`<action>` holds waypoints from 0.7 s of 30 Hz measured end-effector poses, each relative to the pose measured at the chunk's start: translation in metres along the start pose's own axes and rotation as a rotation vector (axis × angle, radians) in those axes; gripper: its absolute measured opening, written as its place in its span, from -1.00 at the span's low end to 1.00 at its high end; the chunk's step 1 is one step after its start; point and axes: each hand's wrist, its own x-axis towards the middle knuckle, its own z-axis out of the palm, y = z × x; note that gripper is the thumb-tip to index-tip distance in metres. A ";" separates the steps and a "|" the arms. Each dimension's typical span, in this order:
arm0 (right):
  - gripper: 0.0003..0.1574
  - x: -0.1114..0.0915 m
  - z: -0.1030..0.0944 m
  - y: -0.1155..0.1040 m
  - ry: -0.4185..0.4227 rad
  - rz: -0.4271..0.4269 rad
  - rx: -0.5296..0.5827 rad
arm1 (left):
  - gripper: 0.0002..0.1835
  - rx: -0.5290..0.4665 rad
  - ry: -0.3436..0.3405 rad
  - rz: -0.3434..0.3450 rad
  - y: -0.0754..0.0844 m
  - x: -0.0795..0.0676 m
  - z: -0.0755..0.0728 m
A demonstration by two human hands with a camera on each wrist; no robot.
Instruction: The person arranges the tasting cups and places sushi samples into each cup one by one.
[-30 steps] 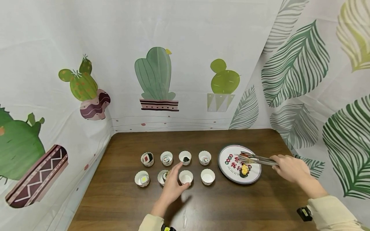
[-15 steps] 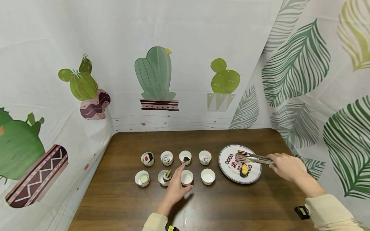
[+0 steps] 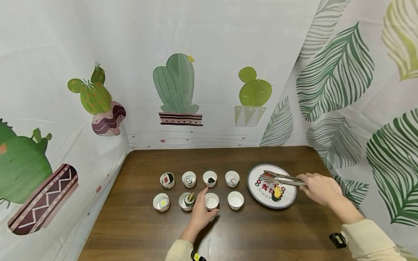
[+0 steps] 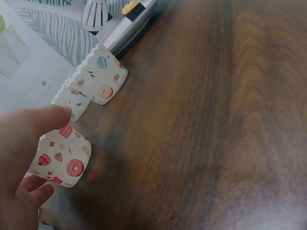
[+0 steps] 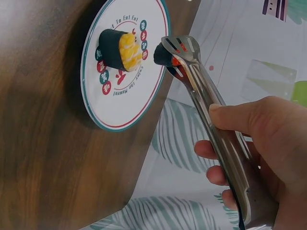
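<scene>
My left hand [image 3: 200, 214] is around a white paper baking cup [image 3: 212, 203], thumb on the near side and fingers along its left; in the left wrist view this cup [image 4: 67, 160] shows red doughnut prints. My right hand [image 3: 321, 190] grips metal food tongs [image 3: 284, 179] over the plate's far part. Between the tong heads in the right wrist view is a small black and red-orange sushi piece [image 5: 164, 55], partly hidden by the slotted head. A black-wrapped sushi piece with yellow topping [image 5: 120, 50] sits on the round white plate [image 5: 108, 112] with printed lettering.
Several more baking cups stand in two rows left of the plate. Pieces lie in some, such as a roll [image 3: 189, 198], a red-centred piece [image 3: 168, 178] and a dark piece [image 3: 211, 180]. The cup nearest the plate [image 3: 236, 200] has a bare inside. A patterned curtain [image 3: 215, 72] hangs behind the table.
The tongs have moved left over the plate with my right hand. My left hand has shifted right from beside the roll's cup, uncovering it, and come around the neighbouring cup.
</scene>
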 end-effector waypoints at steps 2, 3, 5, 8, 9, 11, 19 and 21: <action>-0.62 0.001 -0.001 -0.001 0.006 -0.004 -0.002 | -0.03 -0.001 0.019 0.009 -0.001 0.000 0.002; -0.62 0.001 -0.001 -0.002 0.008 -0.004 -0.004 | -0.05 -0.001 0.026 0.013 -0.001 0.000 0.003; -0.62 0.002 -0.002 -0.004 0.016 -0.015 0.001 | -0.08 0.000 0.036 0.008 -0.001 0.000 0.004; -0.62 0.004 -0.005 -0.008 0.027 -0.021 0.005 | -0.15 -0.003 0.047 -0.004 0.000 0.001 0.005; -0.62 0.004 -0.005 -0.010 0.031 -0.025 0.009 | -0.17 -0.002 0.050 -0.007 0.000 0.001 0.005; -0.62 0.006 -0.007 -0.012 0.042 -0.035 0.013 | -0.20 0.006 0.056 -0.009 -0.001 0.001 0.005; -0.60 0.011 -0.013 -0.024 0.105 -0.086 0.013 | -0.25 0.009 0.053 -0.030 0.000 0.002 0.005; -0.60 0.013 -0.014 -0.027 0.113 -0.095 0.008 | -0.26 0.012 0.054 -0.032 0.000 0.003 0.005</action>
